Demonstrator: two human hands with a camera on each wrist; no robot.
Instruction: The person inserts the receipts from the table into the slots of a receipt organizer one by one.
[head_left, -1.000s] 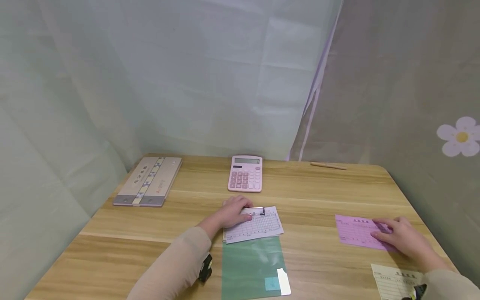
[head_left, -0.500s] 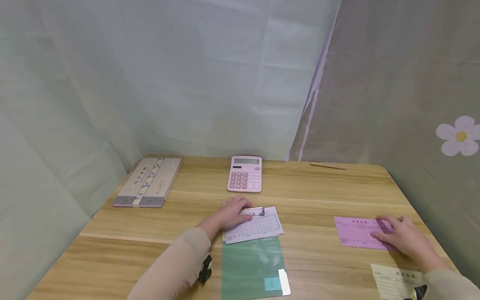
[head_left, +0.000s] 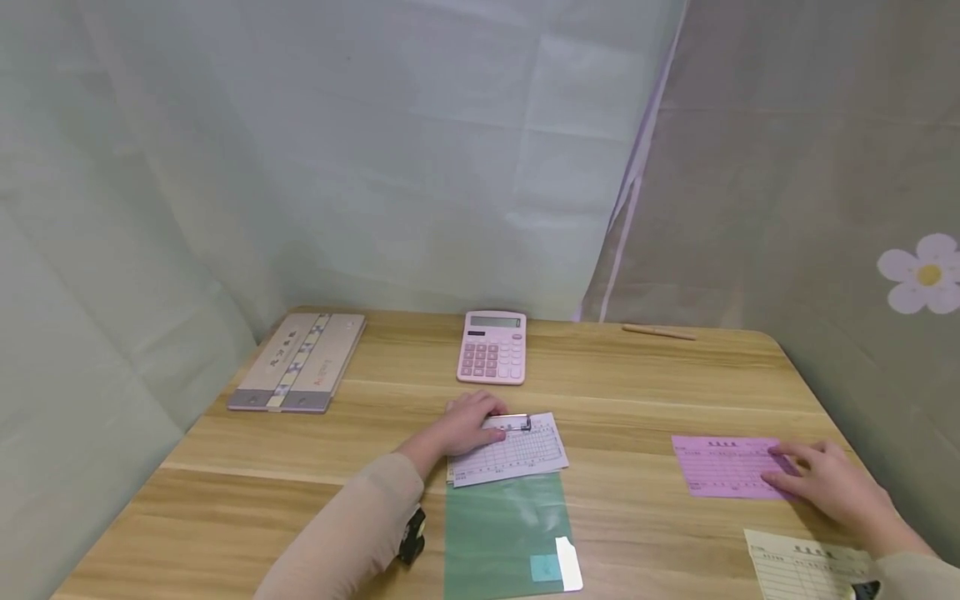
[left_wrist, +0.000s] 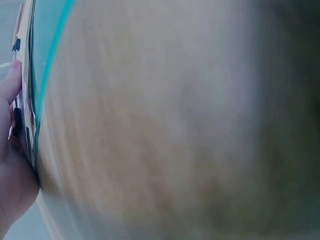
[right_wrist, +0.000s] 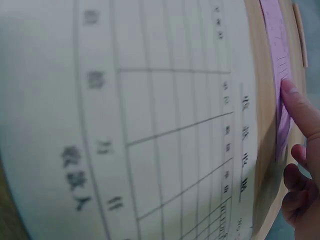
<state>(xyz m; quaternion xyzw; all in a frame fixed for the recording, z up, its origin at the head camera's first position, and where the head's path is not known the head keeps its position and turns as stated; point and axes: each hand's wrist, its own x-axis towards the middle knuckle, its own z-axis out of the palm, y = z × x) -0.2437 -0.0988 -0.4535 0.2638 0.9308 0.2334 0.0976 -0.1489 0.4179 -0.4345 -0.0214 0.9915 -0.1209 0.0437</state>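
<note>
My left hand (head_left: 468, 422) holds the top of a green clipboard (head_left: 502, 529), its thumb on the clipped papers and its fingers over the metal clip (head_left: 517, 422). White printed slips (head_left: 517, 458) lie on the board's upper part. In the left wrist view the thumb (left_wrist: 12, 82) lies along the stack's edge; the fingertips are hidden. My right hand (head_left: 832, 483) touches the right end of a pink printed slip (head_left: 723, 468) flat on the table, index finger and thumb spread on it. The right wrist view shows one fingertip on the pink slip (right_wrist: 280, 65).
A pale yellow slip (head_left: 806, 562) lies below my right forearm, large in the right wrist view. Beyond the clipboard stands a pink calculator (head_left: 492, 348). A beige binder (head_left: 296, 363) is at the far left, and a wooden pen-like stick (head_left: 658, 332) near the back edge.
The fingers of my right hand have slid right on the pink slip. That slip has turned slightly straighter and come a little nearer. My left hand and the clipboard have stayed put.
</note>
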